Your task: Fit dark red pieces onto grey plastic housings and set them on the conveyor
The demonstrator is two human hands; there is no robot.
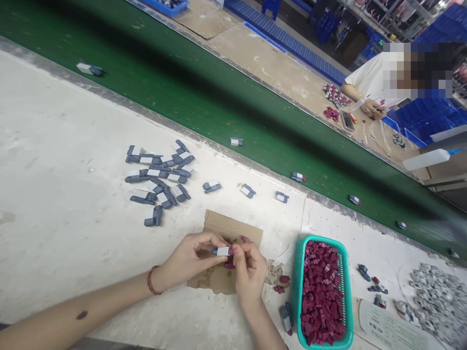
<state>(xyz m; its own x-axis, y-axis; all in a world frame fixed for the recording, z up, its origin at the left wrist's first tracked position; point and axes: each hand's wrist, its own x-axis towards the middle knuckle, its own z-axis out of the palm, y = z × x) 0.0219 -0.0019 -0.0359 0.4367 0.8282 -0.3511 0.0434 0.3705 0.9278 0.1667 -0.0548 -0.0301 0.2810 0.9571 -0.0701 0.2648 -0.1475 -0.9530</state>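
Observation:
My left hand (199, 253) grips a small blue-grey and white plastic part (223, 251) between thumb and fingers. At the part's right end, my right hand (250, 270) pinches a small maroon piece, mostly covered by the fingertips; the two pieces touch. Both hands are over a brown cardboard sheet (233, 223), where more maroon pieces (245, 239) lie partly hidden. Two loose maroon pieces (283, 279) rest to the right of the cardboard. A teal basket (297, 291) heaped with maroon pieces stands right of my right hand.
Several blue-grey and white parts (160, 172) are piled on the white table, left of centre. A green conveyor belt (182, 97) runs diagonally beyond, carrying spaced parts. Grey-white pieces (438, 296) are heaped at far right. Across the belt, another person (375, 73) works at a bench.

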